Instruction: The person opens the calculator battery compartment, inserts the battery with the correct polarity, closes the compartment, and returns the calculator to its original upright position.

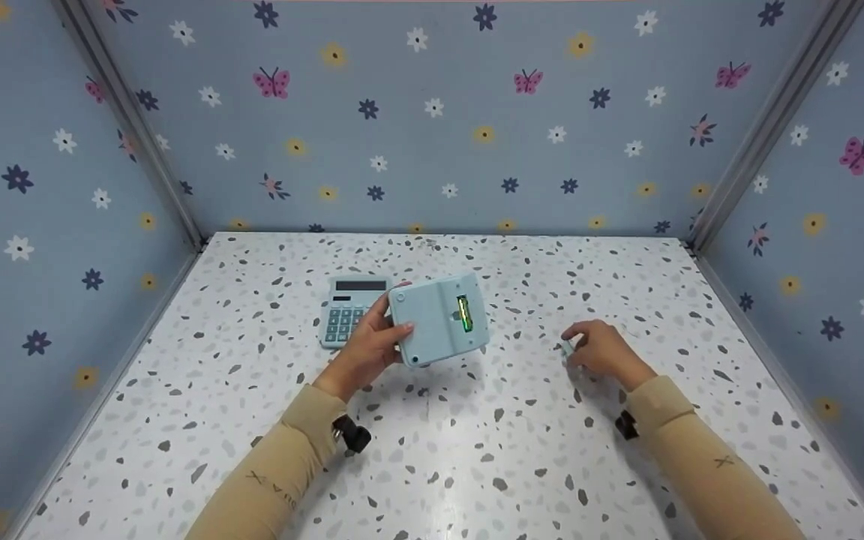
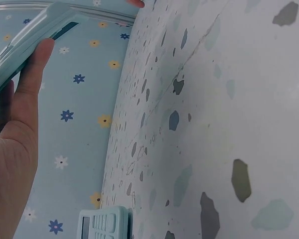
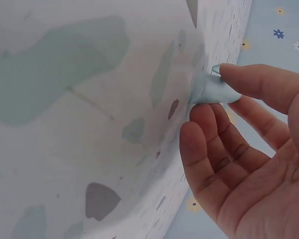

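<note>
My left hand [image 1: 367, 349] grips a light blue calculator [image 1: 428, 319] by its side, with the thumb across the back, which faces up. A green and gold battery [image 1: 464, 313] sits in the uncovered slot on that back. In the left wrist view the calculator is seen edge-on, tilted above the table. To the right, my right hand [image 1: 608, 354] pinches a small light blue battery cover [image 3: 214, 89] between thumb and fingers, low over the tabletop. The cover is largely hidden by the fingers in the head view.
A second light blue calculator [image 1: 338, 324] lies face up on the table just behind my left hand, partly covered by it. The speckled white table [image 1: 477, 450] is bounded by flower-patterned walls [image 1: 432, 150] at the back and both sides.
</note>
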The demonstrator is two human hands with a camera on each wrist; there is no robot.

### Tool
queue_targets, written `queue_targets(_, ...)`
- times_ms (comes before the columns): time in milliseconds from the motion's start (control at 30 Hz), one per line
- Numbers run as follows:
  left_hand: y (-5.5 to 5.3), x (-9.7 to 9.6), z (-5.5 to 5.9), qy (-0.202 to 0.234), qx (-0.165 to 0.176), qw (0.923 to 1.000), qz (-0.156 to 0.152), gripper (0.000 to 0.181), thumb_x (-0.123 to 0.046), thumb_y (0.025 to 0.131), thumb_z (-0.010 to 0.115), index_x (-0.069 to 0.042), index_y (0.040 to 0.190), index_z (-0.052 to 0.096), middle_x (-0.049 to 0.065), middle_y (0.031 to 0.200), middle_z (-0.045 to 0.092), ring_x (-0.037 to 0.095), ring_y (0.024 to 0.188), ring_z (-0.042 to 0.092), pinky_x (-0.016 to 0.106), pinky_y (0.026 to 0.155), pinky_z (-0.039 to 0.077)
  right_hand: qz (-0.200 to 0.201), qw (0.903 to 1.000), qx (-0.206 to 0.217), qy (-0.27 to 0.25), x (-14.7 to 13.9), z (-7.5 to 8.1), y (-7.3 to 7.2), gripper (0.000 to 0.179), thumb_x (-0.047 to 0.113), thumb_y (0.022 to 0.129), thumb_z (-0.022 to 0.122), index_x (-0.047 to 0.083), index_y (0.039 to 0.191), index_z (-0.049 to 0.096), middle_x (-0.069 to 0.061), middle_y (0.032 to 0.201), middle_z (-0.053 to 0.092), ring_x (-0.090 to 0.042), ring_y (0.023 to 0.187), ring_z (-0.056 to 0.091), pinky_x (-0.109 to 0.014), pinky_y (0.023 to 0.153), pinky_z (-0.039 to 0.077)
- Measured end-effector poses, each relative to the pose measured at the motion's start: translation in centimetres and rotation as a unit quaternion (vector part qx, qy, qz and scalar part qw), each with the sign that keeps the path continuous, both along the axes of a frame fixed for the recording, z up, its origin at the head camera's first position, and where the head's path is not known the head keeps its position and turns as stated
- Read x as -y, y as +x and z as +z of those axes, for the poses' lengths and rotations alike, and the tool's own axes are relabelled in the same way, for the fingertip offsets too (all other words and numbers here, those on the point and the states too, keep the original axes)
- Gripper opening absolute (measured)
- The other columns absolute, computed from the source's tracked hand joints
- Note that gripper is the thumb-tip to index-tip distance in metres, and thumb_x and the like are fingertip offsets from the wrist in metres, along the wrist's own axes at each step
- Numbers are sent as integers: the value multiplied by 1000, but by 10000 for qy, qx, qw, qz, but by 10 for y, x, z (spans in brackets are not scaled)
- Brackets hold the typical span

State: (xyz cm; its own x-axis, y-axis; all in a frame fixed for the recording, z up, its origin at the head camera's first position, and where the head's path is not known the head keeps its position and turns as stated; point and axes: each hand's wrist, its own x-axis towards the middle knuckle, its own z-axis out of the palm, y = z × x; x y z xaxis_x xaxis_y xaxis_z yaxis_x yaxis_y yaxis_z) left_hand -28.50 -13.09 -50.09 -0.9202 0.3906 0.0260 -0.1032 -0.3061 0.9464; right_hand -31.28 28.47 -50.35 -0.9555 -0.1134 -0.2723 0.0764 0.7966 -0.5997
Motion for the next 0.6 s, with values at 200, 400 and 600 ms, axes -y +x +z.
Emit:
queue_targets(200,1,0,0,19,-39,10000,7,78,-5,109,59,-28,174,23,18,166,48,30,131,67,53,101,63,-124,9998,-120,-56,3,3,2,48,7,94,78,-5,138,64,-23,120,68,-27,98,67,-38,82,59)
queue_targets(400,0,-1,-3,-22,-48,10000,5,76,-5,109,58,-25,174,23,17,165,47,30,131,65,53,98,64,-223,9992,-310,-138,5,3,3,40,8,94,79,-7,130,70,-18,113,69,-25,99,64,-36,84,56)
queue_targets(600,-1,-1,-5,8,-33,10000,14,76,-5,109,59,-26,174,24,15,164,48,30,131,65,53,98,64,-262,9985,-428,-226,8,6,5,40,8,94,79,-6,131,72,-18,114,71,-24,98,65,-35,83,57)
